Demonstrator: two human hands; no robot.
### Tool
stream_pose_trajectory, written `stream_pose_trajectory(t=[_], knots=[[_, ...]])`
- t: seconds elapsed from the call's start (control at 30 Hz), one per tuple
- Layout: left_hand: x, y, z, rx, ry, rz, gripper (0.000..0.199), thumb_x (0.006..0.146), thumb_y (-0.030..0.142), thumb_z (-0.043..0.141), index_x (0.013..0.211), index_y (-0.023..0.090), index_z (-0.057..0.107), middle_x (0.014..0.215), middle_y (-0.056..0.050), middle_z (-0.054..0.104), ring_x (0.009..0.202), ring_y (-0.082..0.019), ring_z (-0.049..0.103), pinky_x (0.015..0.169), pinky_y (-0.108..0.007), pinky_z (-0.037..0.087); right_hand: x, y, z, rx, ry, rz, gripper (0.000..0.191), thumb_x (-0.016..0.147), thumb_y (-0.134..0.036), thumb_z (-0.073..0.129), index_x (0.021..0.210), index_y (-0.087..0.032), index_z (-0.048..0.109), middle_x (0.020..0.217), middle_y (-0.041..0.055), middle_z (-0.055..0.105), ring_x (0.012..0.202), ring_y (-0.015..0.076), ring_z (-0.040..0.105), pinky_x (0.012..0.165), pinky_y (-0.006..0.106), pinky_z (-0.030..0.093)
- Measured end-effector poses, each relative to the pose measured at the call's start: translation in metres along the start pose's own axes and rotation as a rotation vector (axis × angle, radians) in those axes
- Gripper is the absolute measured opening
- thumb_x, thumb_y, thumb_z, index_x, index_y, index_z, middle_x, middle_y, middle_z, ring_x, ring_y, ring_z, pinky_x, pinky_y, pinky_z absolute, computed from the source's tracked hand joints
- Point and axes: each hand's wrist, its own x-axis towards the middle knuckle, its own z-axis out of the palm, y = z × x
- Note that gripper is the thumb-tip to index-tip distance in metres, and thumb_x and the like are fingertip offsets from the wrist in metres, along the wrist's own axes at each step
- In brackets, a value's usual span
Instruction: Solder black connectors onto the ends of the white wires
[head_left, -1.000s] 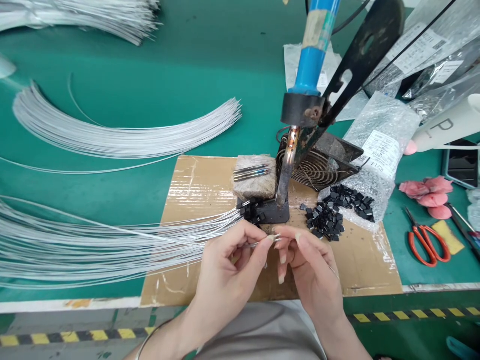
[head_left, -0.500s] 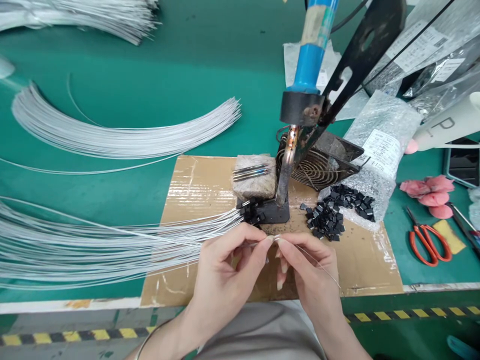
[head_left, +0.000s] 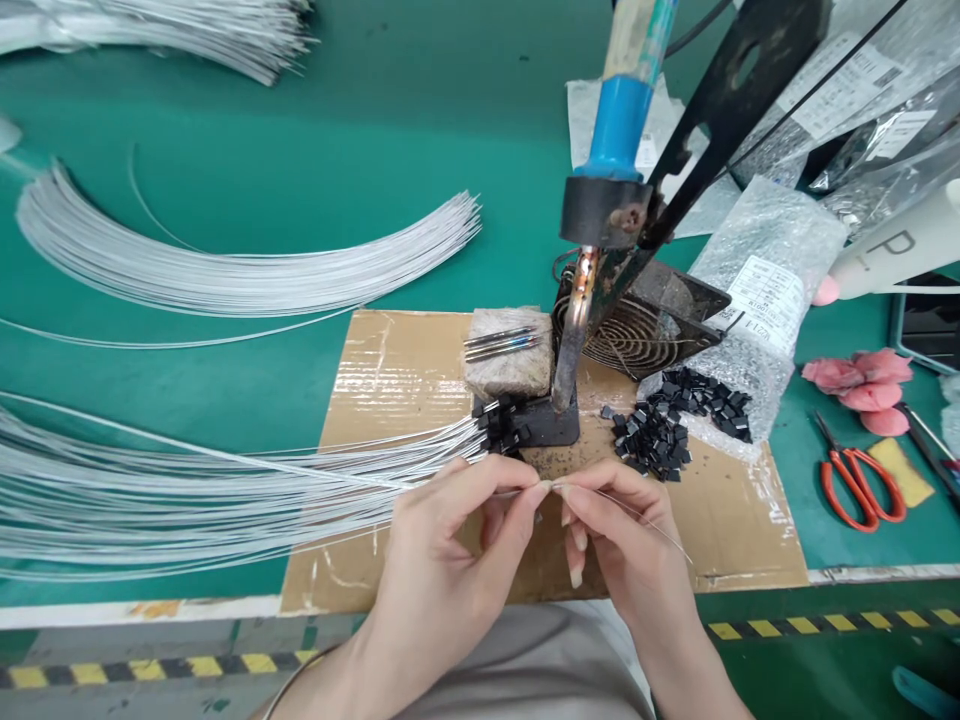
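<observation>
My left hand (head_left: 457,545) pinches a white wire (head_left: 315,473) between thumb and forefinger; the wire runs off to the left. Close against it, my right hand (head_left: 630,535) is pinched on a thin wire (head_left: 664,538) whose tail trails toward the lower right. The fingertips of both hands nearly meet, hiding the spot between them, so I cannot tell whether this is one wire or two. Beside my left hand lies a spread of white wires (head_left: 187,510) with small black connectors (head_left: 501,425) on their ends. Just beyond the fingers, a soldering iron (head_left: 577,330) points down from its stand.
Cardboard (head_left: 360,400) covers the work area. Behind it sit a sponge block (head_left: 510,380) with metal tips and a small fan (head_left: 637,330). Loose black connector housings (head_left: 652,440) spill from a bubble bag (head_left: 780,240). Scissors (head_left: 847,485) lie right; a wire bundle (head_left: 262,280) lies back left.
Both hands have shifted slightly down, and the right hand a little rightward with the thin wire's tail. The pinches stay closed.
</observation>
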Motion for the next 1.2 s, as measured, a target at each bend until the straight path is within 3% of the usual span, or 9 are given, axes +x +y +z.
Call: stream_pose_trajectory(t=[0.13, 0.27, 0.73, 1.0, 1.1, 1.13, 1.2], knots=[[-0.004, -0.003, 0.002, -0.014, 0.008, -0.029, 0.018, 0.097, 0.013, 0.065, 0.084, 0.024, 0.071, 0.056, 0.009, 0.055, 0.05, -0.01, 0.042, 0.051, -0.024, 0.035, 0.002, -0.003, -0.003, -0.006, -0.021, 0.081, 0.019, 0.077, -0.037, 0.096, 0.073, -0.022, 0.086, 0.059, -0.0031, 0.071, 0.038, 0.0055, 0.06, 0.037, 0.012, 0.05], [-0.004, -0.004, 0.004, -0.035, 0.01, -0.072, 0.017, 0.097, 0.015, 0.065, 0.083, 0.023, 0.07, 0.061, 0.006, 0.061, 0.052, -0.011, 0.047, 0.049, -0.023, 0.038, 0.001, 0.001, -0.006, -0.002, -0.017, 0.06, 0.016, 0.08, -0.036, 0.094, 0.077, -0.022, 0.087, 0.063, -0.0021, 0.072, 0.041, 0.0047, 0.059, 0.038, 0.011, 0.051], [-0.008, -0.005, 0.021, -0.098, 0.134, -0.075, 0.018, 0.095, 0.011, 0.065, 0.081, 0.022, 0.07, 0.062, 0.006, 0.062, 0.05, -0.008, 0.044, 0.046, -0.019, 0.036, 0.0, 0.011, 0.007, 0.098, 0.096, 0.016, 0.016, 0.074, -0.037, 0.097, 0.078, -0.023, 0.089, 0.062, -0.001, 0.069, 0.043, 0.0051, 0.053, 0.037, 0.011, 0.052], [-0.008, -0.009, 0.021, -0.167, 0.117, -0.144, 0.015, 0.096, 0.015, 0.067, 0.083, 0.022, 0.071, 0.067, 0.004, 0.07, 0.052, -0.009, 0.054, 0.047, -0.02, 0.039, -0.003, 0.016, 0.009, 0.081, 0.083, -0.033, 0.014, 0.08, -0.04, 0.093, 0.084, -0.026, 0.09, 0.067, 0.0016, 0.076, 0.045, 0.0084, 0.058, 0.039, 0.017, 0.058], [-0.009, -0.013, 0.02, -0.188, 0.122, -0.184, 0.014, 0.097, 0.017, 0.069, 0.085, 0.022, 0.072, 0.067, 0.004, 0.069, 0.053, -0.009, 0.053, 0.047, -0.02, 0.037, -0.006, 0.007, -0.007, -0.055, 0.086, -0.167, 0.025, 0.092, -0.048, 0.081, 0.095, -0.025, 0.091, 0.078, 0.0073, 0.081, 0.056, 0.0154, 0.069, 0.045, 0.024, 0.064], [-0.009, -0.014, 0.02, -0.197, 0.127, -0.198, 0.014, 0.098, 0.018, 0.069, 0.085, 0.022, 0.072, 0.066, 0.004, 0.067, 0.053, -0.009, 0.052, 0.047, -0.019, 0.037, -0.007, 0.002, -0.016, -0.136, 0.131, -0.254, 0.03, 0.095, -0.05, 0.077, 0.097, -0.024, 0.091, 0.081, 0.009, 0.082, 0.061, 0.0179, 0.072, 0.046, 0.026, 0.064], [-0.008, -0.016, 0.019, -0.23, 0.129, -0.221, 0.011, 0.098, 0.02, 0.07, 0.087, 0.023, 0.074, 0.066, 0.004, 0.066, 0.054, -0.009, 0.052, 0.048, -0.019, 0.038, -0.009, -0.009, -0.039, -0.375, 0.351, -0.436, 0.022, 0.092, -0.043, 0.082, 0.097, -0.024, 0.09, 0.084, 0.0077, 0.083, 0.059, 0.0168, 0.072, 0.048, 0.026, 0.063]])
